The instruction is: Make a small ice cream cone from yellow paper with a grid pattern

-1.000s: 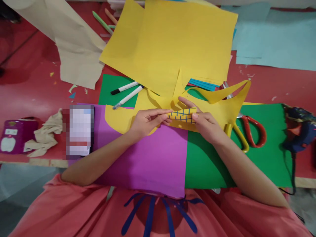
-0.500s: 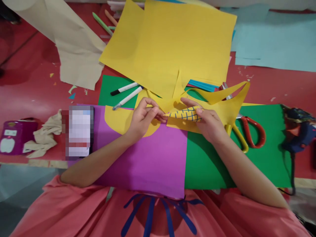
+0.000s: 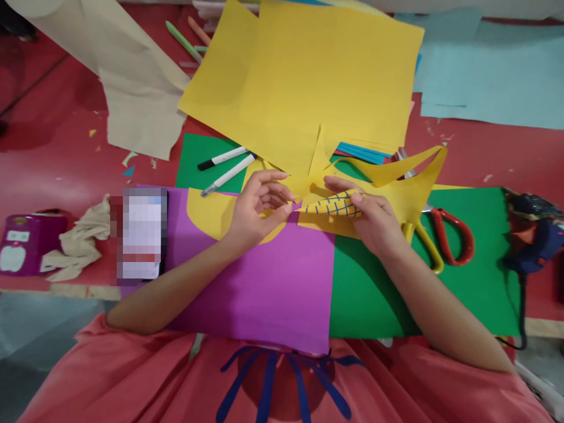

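I judge the yellow paper cone (image 3: 335, 205) light, springy, easily creased: right hand (image 3: 374, 220) fingers pinch its wide end above the worktop (image 3: 66, 170); left hand (image 3: 255, 211) fingers loosely curled, empty, at its tip.

The red surface (image 3: 57, 170) carried sheets of paper: a purple sheet (image 3: 264, 282) at its near edge, touching a green sheet (image 3: 476, 264) beside it. A large yellow sheet (image 3: 308, 76) lay toward the far edge, a pale blue sheet (image 3: 493, 76) at the far right corner, a beige sheet (image 3: 132, 88) at the far left. Near the left edge sat a magenta box (image 3: 26, 244) and a crumpled cream cloth (image 3: 81, 241). Red-and-yellow-handled scissors (image 3: 440, 238) rested on the green sheet, a dark blue glue gun (image 3: 535, 235) at the right edge.
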`<state>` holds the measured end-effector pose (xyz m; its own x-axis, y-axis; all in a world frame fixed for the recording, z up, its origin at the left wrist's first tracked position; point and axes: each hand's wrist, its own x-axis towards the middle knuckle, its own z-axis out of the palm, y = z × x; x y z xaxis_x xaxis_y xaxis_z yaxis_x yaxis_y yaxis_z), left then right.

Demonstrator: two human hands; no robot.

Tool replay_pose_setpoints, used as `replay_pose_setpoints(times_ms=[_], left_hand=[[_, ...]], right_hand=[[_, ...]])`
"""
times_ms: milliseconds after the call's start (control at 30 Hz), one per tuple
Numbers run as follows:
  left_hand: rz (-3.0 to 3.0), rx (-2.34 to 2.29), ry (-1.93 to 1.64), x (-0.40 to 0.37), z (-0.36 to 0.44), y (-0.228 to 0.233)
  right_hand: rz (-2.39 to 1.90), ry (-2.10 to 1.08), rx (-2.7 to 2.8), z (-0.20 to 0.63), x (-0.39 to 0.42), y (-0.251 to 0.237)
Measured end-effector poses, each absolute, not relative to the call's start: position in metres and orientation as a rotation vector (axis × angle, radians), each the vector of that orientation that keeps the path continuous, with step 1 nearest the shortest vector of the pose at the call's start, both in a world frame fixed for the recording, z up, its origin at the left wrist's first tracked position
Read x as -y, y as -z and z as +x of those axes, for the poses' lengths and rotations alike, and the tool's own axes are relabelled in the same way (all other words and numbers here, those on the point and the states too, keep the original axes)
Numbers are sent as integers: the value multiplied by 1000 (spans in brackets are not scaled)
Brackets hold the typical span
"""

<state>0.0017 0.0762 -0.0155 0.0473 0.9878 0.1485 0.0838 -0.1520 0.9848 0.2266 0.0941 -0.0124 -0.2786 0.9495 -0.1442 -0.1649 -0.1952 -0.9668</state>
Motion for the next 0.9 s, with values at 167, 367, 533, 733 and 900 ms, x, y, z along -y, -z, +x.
replay_pose_setpoints(times_ms=[167,367,533,733,900], left_hand=[[1738,-1160,-1149,-69,4,14],[1841,-1269,-1144,-65,2,10],[1980,-1275,-1181,-65,1,7],[1951,-1149,-1239,-65,0,6],[1985,-1086,-1132,-67,-3,10]], right_hand=[[-1072,-1642,1191,226,-93,11],[-1100,-1738,1164,222,-92,6],[-1081,-1895,1076,221,-91,3],[-1070,-1853,1092,223,-91,3],[-1035,-1883,1118,222,-89,7]])
